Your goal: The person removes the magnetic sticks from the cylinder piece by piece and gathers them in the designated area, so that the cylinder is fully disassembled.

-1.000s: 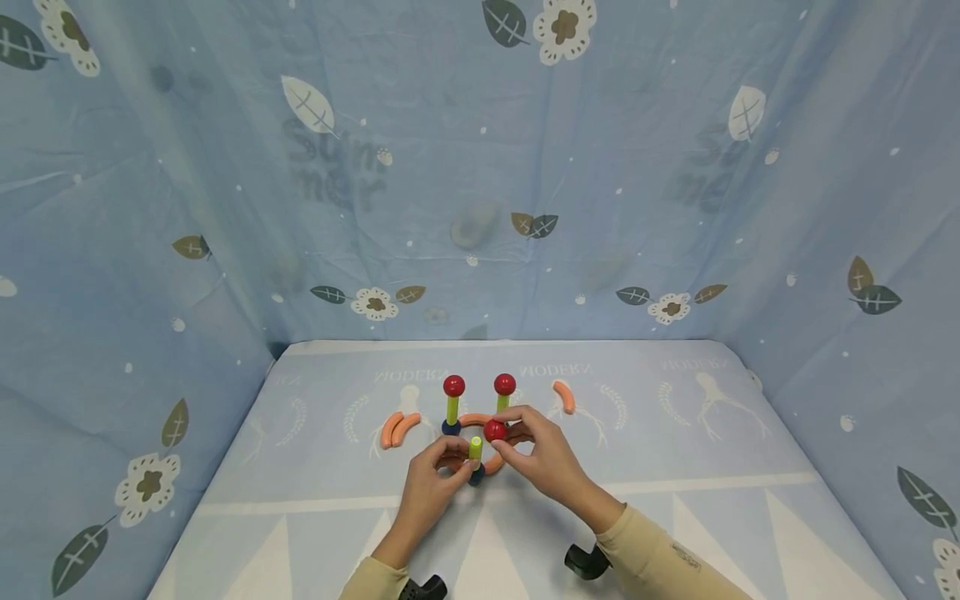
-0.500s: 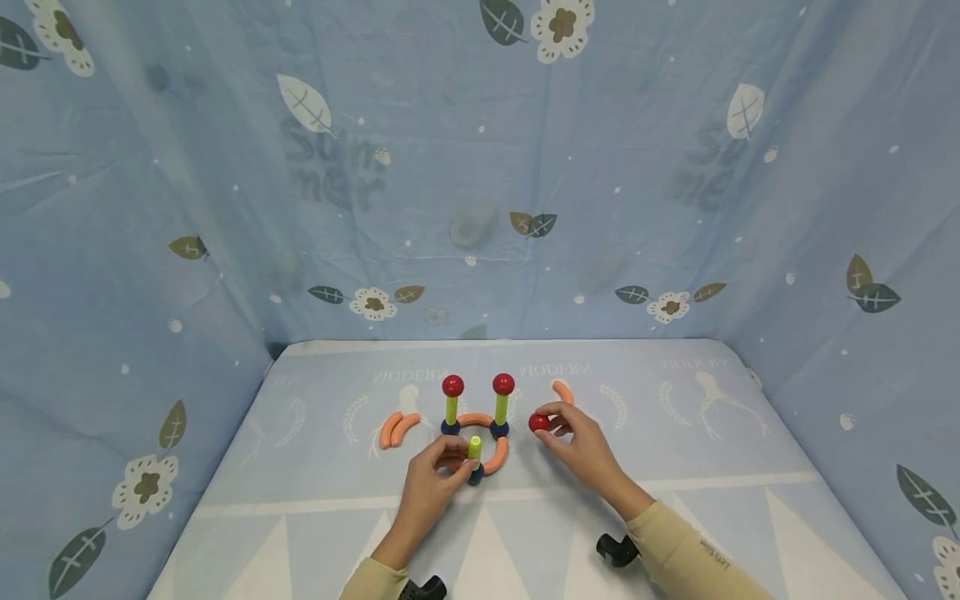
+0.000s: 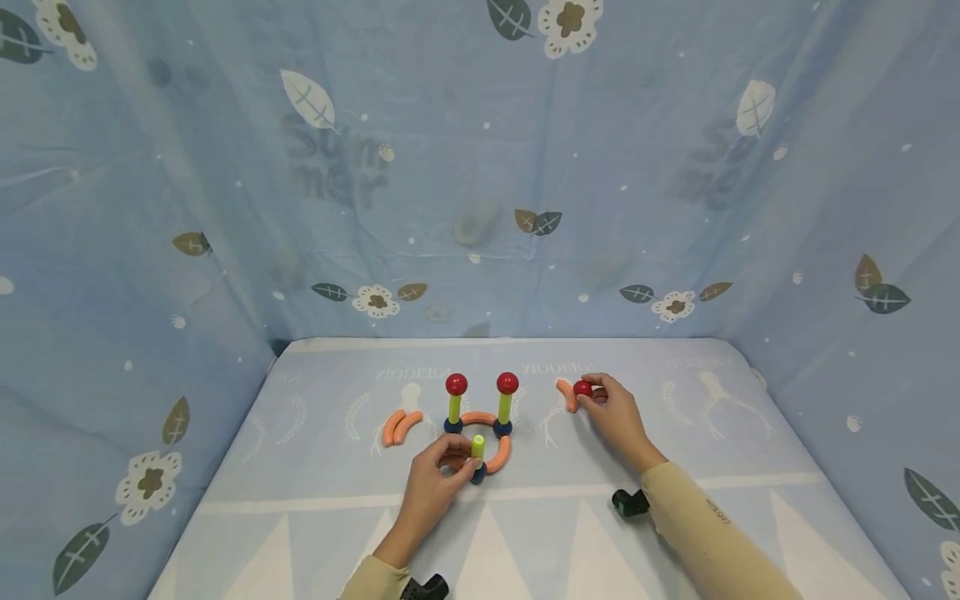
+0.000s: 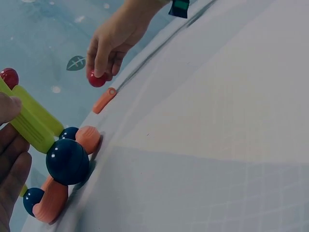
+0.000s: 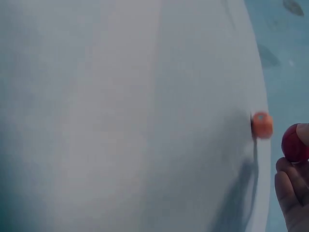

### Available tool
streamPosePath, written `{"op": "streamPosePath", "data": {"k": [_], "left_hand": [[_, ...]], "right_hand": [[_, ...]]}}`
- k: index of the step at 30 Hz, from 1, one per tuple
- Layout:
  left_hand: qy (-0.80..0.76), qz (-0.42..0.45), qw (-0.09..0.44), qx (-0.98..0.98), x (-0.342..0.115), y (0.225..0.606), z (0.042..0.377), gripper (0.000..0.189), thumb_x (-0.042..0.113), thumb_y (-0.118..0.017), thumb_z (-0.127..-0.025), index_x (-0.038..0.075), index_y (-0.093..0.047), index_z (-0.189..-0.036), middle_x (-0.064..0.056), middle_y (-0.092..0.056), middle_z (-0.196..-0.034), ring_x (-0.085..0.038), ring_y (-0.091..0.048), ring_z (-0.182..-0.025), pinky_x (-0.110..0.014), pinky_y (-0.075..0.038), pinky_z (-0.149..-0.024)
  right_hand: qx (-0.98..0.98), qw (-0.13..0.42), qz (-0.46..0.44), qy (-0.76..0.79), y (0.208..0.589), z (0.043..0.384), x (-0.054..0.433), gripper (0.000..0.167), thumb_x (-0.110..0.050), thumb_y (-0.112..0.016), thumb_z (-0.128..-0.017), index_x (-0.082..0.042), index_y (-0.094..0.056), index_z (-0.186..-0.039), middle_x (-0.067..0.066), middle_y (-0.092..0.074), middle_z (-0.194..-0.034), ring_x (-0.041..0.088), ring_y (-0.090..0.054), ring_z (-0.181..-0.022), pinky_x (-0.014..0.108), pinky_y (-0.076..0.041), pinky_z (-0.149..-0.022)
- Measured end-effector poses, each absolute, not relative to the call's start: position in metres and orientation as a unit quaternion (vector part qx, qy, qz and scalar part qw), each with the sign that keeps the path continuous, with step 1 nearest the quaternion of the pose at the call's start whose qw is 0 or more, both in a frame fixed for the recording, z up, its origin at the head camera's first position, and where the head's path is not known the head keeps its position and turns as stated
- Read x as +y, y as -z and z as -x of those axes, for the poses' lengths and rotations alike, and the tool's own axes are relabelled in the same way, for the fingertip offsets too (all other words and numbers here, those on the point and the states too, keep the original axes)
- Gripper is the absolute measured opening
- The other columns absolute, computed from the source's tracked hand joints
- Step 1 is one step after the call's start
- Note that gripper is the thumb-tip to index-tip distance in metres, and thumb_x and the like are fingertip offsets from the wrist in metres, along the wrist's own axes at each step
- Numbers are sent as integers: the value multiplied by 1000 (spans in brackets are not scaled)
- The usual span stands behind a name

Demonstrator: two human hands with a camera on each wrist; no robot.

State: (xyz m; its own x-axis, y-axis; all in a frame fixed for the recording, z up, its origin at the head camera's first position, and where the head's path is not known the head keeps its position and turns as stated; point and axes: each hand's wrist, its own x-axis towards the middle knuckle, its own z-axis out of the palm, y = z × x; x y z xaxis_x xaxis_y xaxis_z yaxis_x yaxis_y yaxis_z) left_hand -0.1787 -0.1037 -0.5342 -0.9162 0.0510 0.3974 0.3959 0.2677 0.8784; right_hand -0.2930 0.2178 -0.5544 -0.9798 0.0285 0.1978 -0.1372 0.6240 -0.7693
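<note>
My left hand (image 3: 437,479) pinches an upright yellow-green rod (image 3: 477,446) that stands on a dark blue ball (image 4: 68,162). That ball belongs to a ring of curved orange pieces (image 3: 501,454) and blue balls. Two more green rods on the ring, such as the right one (image 3: 505,408), carry red balls (image 3: 507,383) on top. Over at the right, my right hand (image 3: 617,418) holds a loose red ball (image 3: 582,389) between thumb and fingers. Right beside this ball lies a single curved orange piece (image 3: 566,396). The left hand's fingers hide part of the ring.
Two loose orange pieces (image 3: 402,427) lie side by side left of the ring. A patterned cloth covers the table (image 3: 720,533). Blue printed curtains (image 3: 480,167) close off the back and both sides.
My right hand has carried the red ball away from the ring, to the right and back, up to the single orange piece. The left hand keeps its place on the rod.
</note>
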Motion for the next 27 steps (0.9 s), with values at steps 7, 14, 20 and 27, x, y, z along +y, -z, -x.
{"op": "streamPosePath", "data": {"k": [7,14,20,27], "left_hand": [[583,149,153,-784,-101,534,178,21,-4,-79,-84,4,-69,-101,-9,-70,-96,-28,-68,-84,-53,-57,-74],[589,139,147,-783,-99,533,178,21,-5,-79,-84,5,-69,-99,-6,-70,-95,-25,-68,-83,-54,-57,-75],[588,138,147,-783,-100,532,178,21,-6,-79,-84,5,-69,-99,-6,-70,-95,-24,-68,-83,-52,-58,-75],[590,140,142,-783,-102,531,177,20,-6,-78,-85,3,-69,-100,-9,-70,-96,-27,-69,-83,-52,-58,-75]], "right_hand": [[-903,60,4,-425,557,316,231,38,-15,-70,-97,-2,-60,-131,20,-64,-126,33,-64,-111,48,-54,-92],[-913,56,1,-404,560,326,233,38,-16,-70,-97,-3,-61,-132,20,-65,-125,33,-64,-109,47,-54,-89],[-914,45,4,-403,559,327,232,43,-13,-71,-96,-4,-59,-136,19,-64,-128,32,-63,-108,47,-54,-89],[-915,33,12,-402,561,328,229,43,-13,-71,-96,-4,-59,-137,19,-66,-122,31,-63,-107,44,-55,-86]]}}
